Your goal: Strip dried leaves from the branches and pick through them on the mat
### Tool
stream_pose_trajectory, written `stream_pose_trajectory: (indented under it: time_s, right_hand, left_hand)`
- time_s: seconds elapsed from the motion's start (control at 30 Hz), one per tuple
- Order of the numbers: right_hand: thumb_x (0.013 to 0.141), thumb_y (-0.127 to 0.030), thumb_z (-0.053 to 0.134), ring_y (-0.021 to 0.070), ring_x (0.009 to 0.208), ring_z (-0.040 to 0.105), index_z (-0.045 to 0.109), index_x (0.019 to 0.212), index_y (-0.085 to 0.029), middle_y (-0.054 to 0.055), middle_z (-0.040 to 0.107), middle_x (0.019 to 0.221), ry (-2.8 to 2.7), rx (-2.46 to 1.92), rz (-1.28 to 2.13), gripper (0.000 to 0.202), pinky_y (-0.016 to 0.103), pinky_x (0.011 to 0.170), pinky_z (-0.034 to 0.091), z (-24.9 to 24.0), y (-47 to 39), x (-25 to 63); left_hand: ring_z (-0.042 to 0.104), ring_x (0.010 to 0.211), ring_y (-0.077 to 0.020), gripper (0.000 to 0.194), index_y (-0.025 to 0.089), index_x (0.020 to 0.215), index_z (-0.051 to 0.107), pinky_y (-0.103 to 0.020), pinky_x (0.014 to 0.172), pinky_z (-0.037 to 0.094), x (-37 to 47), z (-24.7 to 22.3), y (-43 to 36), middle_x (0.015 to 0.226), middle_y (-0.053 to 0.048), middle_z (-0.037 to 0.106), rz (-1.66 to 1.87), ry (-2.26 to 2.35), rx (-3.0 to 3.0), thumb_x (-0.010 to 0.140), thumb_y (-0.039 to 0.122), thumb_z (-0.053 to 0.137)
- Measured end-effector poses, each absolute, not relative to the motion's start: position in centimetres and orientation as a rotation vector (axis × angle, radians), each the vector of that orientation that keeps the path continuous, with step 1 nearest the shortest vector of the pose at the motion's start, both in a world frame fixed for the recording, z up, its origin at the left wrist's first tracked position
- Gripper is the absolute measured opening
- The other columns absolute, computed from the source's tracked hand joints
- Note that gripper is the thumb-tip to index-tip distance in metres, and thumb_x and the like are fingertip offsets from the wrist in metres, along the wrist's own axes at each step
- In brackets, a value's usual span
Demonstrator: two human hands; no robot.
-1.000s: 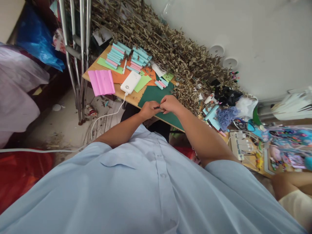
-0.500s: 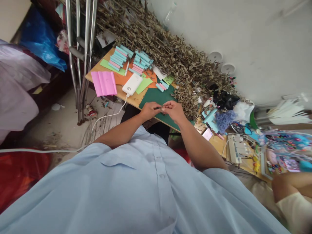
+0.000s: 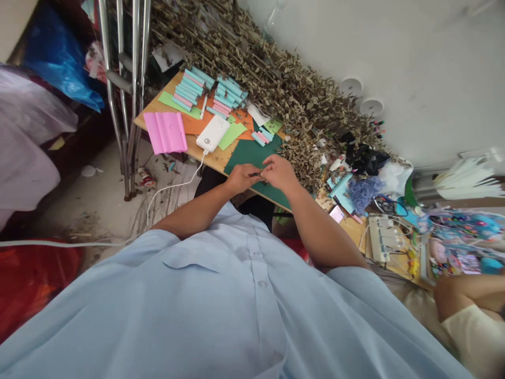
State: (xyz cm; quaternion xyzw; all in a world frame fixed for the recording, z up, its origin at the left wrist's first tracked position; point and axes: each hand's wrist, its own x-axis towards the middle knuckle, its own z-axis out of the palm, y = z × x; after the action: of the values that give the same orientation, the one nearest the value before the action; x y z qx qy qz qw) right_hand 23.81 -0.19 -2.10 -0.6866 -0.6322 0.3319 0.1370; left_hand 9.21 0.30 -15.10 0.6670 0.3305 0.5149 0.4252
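Note:
Over the near edge of the green cutting mat [image 3: 248,154], my two hands meet at the fingertips. My left hand [image 3: 241,179] is closed in a pinch on a small dark bit that looks like dried plant. My right hand [image 3: 278,172] also pinches at it from the other side, thumb and forefinger together; its other fingers are curled. The fingers mostly cover the bit. Just beyond the right hand lies a heap of dried leaves [image 3: 302,158]. Short blue and pink paper rolls [image 3: 262,137] rest at the mat's far edge.
A white power bank [image 3: 213,133] with a cable and a pink folded sheet [image 3: 165,132] lie left. Stacked paper rolls [image 3: 189,90] stand behind. Dried stalks [image 3: 244,58] line the wall. Metal crutches [image 3: 136,105] lean left. A power strip [image 3: 381,239] and another person's arm [image 3: 469,295] are right.
My right hand's fingers have shifted slightly, with the forefinger raised a little more. Both hands stay together over the mat's edge. The camera view has moved slightly.

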Motion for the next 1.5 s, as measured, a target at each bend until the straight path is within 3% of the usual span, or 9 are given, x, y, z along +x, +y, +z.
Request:
stream_pose_trajectory:
  time_s: [0.1,0.23,0.53,0.8,1.2,1.5]
  right_hand:
    - [0.063,-0.011,0.081,0.0158,0.062,0.066,0.061,0.096,-0.019,-0.002,0.068,0.069,-1.481,-1.918,1.335,0.039,0.028,0.064,0.056,-1.9,0.3,24.4]
    - [0.063,-0.006,0.082,0.0122,0.058,0.066,0.061,0.091,-0.017,-0.002,0.069,0.069,-1.238,-1.851,1.482,0.037,0.025,0.059,0.058,-2.0,0.1,24.7]
    - [0.061,-0.003,0.081,0.0160,0.055,0.068,0.062,0.090,-0.017,-0.001,0.067,0.062,-1.286,-1.995,1.428,0.037,0.026,0.052,0.061,-2.9,1.1,24.5]
    - [0.052,0.005,0.079,0.0171,0.049,0.063,0.061,0.082,-0.019,-0.003,0.059,0.053,-1.449,-2.084,1.270,0.043,0.028,0.044,0.058,-3.6,2.1,23.3]
    - [0.066,-0.008,0.079,0.0113,0.064,0.068,0.060,0.092,-0.018,-0.003,0.071,0.073,-1.183,-1.787,1.481,0.035,0.023,0.062,0.060,-3.2,-0.8,24.9]
    - [0.057,-0.003,0.078,0.0176,0.054,0.066,0.058,0.087,-0.020,-0.004,0.061,0.058,-1.264,-2.016,1.337,0.040,0.029,0.051,0.060,-3.3,0.8,23.7]
  left_hand:
    - [0.066,0.073,-0.0144,0.036,0.018,0.091,0.082,-0.025,0.070,0.049,9.2,-15.0,0.2,0.081,-0.006,0.075,1.295,0.839,1.661,0.087,0.053,0.077]
    - [0.067,0.074,-0.0149,0.040,0.017,0.093,0.082,-0.026,0.069,0.048,9.1,-15.0,0.2,0.083,-0.007,0.075,1.314,0.809,1.672,0.088,0.056,0.075]
    - [0.066,0.072,-0.0142,0.043,0.018,0.093,0.082,-0.025,0.068,0.047,9.2,-15.3,0.1,0.081,-0.006,0.074,1.317,0.799,1.656,0.088,0.059,0.073]
    - [0.062,0.068,-0.0127,0.048,0.016,0.085,0.081,-0.024,0.066,0.045,9.0,-14.7,0.2,0.074,-0.004,0.070,1.283,0.816,1.709,0.086,0.064,0.072]
    - [0.065,0.071,-0.0138,0.042,0.018,0.091,0.082,-0.025,0.068,0.047,9.0,-15.3,0.4,0.080,-0.006,0.074,1.331,0.826,1.712,0.089,0.058,0.072]
    - [0.064,0.070,-0.0137,0.043,0.019,0.088,0.082,-0.026,0.067,0.048,8.9,-15.0,0.4,0.079,-0.005,0.073,1.302,0.852,1.694,0.086,0.061,0.075]
